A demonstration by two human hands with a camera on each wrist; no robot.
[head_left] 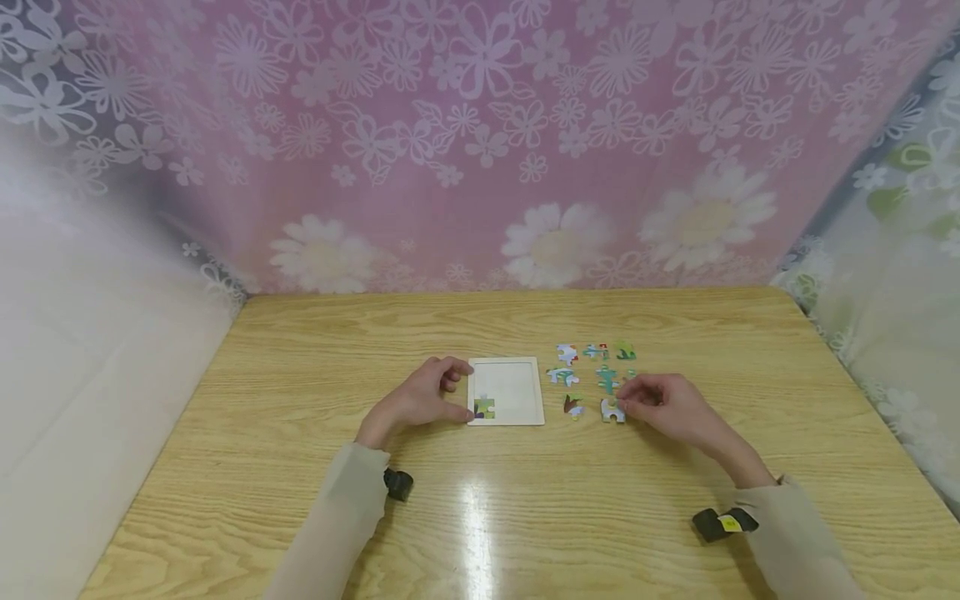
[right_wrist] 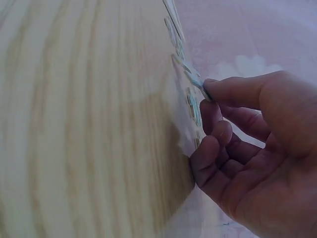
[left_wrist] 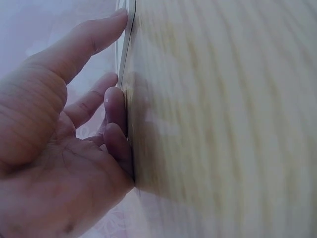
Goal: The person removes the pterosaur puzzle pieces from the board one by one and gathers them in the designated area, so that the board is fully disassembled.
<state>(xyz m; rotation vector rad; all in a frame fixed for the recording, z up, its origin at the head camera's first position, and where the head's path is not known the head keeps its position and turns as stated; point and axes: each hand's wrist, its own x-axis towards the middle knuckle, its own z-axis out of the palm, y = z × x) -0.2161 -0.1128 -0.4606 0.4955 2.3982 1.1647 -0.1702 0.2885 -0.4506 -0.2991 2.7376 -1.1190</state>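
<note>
A square white puzzle tray (head_left: 538,392) lies on the table, with a green and dark puzzle piece (head_left: 484,407) in its near-left corner. At the tray's left edge, my left hand (head_left: 420,395) touches it with the thumb at the near corner and the index finger at the far corner; the other fingers bend loosely. My right hand (head_left: 671,408) pinches a white and blue puzzle piece (head_left: 611,411) between thumb and fingertip. In the right wrist view this piece (right_wrist: 197,82) is tilted, its far end low by the tabletop.
Several loose puzzle pieces (head_left: 606,379) lie right of the tray in rough rows, partly hidden by my right hand. A brown and green piece (head_left: 573,405) is between the tray and that hand. Behind the wooden table (head_left: 480,517) hangs a pink flowered curtain (head_left: 450,183).
</note>
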